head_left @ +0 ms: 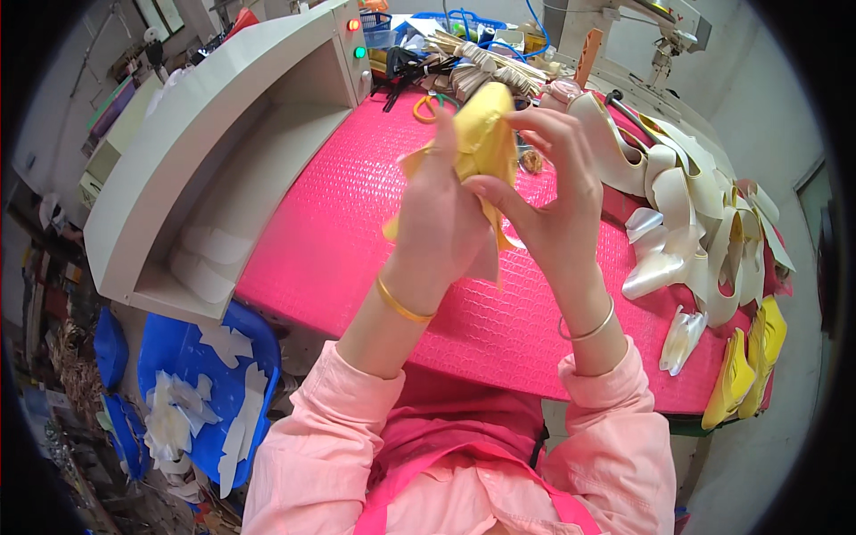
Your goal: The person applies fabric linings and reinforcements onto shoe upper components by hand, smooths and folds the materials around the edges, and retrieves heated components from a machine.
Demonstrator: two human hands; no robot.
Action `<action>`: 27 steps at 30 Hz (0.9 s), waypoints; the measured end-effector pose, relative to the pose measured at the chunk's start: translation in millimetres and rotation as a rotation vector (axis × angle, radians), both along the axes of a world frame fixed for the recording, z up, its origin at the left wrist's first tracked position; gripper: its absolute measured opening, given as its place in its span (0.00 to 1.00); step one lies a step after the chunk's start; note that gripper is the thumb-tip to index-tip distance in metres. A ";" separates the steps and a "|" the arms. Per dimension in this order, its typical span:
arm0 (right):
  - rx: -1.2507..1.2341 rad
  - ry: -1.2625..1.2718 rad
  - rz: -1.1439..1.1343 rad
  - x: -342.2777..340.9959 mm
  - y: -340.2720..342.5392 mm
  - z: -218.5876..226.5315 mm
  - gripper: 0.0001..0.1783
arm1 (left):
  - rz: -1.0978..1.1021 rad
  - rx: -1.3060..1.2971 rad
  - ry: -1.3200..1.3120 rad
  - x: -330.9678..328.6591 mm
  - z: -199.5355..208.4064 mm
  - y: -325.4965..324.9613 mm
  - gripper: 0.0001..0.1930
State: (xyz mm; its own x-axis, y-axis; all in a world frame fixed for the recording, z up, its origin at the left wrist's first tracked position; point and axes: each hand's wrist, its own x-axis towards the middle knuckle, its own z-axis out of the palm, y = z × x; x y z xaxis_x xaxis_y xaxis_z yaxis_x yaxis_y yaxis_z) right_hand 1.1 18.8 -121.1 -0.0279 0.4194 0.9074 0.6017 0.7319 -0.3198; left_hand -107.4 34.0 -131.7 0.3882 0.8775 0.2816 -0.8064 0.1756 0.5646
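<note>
A yellow shoe upper (486,125) with a rounded toe is raised above the pink-covered table (339,214). My left hand (441,214) is wrapped around it from the left side, its fingers partly hidden. Loose yellow flaps and a pale lining edge hang out below that hand. On the other side, my right hand (562,192) grips the upper's edge between curled fingers and thumb. Two more yellow shoe uppers (733,379) lie at the table's right end.
A white curved machine box (223,116) with red and green lights stands at the left. Cream shoe parts (691,214) pile up on the right. Scissors (426,107) and bundled strips (481,67) lie at the back. A blue stool (254,339) holding scraps is below left.
</note>
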 end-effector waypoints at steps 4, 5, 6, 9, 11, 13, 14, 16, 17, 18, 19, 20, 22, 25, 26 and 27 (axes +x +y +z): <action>0.200 -0.115 -0.079 2.3 10.0 -12.4 0.17 | 0.044 -0.003 0.014 0.0 6.1 -3.6 0.26; 0.194 -0.163 -0.111 1.9 11.1 -12.0 0.15 | 0.122 0.031 0.112 0.7 1.7 -2.9 0.26; 0.187 -0.212 -0.144 2.2 12.9 -11.2 0.13 | 0.283 0.079 0.216 2.7 -7.1 -3.1 0.22; -0.160 -0.089 0.040 36.9 37.6 -0.9 0.02 | 1.017 1.214 1.234 -8.2 -25.3 -22.3 0.19; -0.333 0.116 -0.149 90.2 62.6 -1.5 0.08 | 0.334 0.787 0.972 -8.2 -5.8 -50.7 0.20; -0.299 0.097 -0.209 94.5 53.2 -5.4 0.09 | 0.143 0.516 0.805 -9.6 -9.0 -44.1 0.22; -0.249 0.038 -0.252 90.4 48.0 -11.9 0.08 | 0.147 0.512 0.804 -8.2 -11.1 -40.4 0.22; -0.145 -0.120 -0.367 85.9 39.2 -12.6 0.06 | -0.260 0.301 0.726 -2.1 -13.4 -31.1 0.26; -0.150 -0.122 -0.371 84.1 35.4 -9.4 0.06 | -0.265 0.298 0.724 4.1 -14.0 -34.4 0.26; -0.123 -0.165 -0.379 82.2 32.2 -6.8 0.05 | -0.205 0.380 0.703 13.4 -14.5 -39.9 0.28; -0.097 -0.208 -0.386 80.2 29.8 -5.5 0.05 | -0.145 0.461 0.681 20.1 -15.3 -43.6 0.30; -0.100 -0.210 -0.388 77.6 27.3 -3.4 0.05 | -0.160 0.350 0.694 22.8 -18.7 -39.7 0.31; -0.005 -0.364 -0.464 69.8 28.2 -2.1 0.04 | 0.006 0.380 0.722 31.2 -25.2 -26.4 0.31; 0.119 -0.468 -0.525 58.8 28.6 -3.9 0.04 | 0.281 0.445 0.685 46.4 -28.8 -8.6 0.31; 0.113 -0.511 -0.552 58.6 26.6 -2.6 0.04 | 0.259 0.381 0.616 46.0 -23.4 -1.1 0.31; 0.110 -0.515 -0.557 59.3 26.4 -4.1 0.04 | 0.237 0.316 0.548 47.0 -18.2 3.9 0.30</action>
State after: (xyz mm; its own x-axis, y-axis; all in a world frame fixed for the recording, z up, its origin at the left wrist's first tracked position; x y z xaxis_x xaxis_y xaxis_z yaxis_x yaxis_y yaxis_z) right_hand 60.4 45.2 -125.2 -0.2691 0.4033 0.8746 0.9445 0.2881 0.1578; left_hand -60.4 37.9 -149.9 0.3555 0.8641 0.3564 -0.3855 -0.2118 0.8981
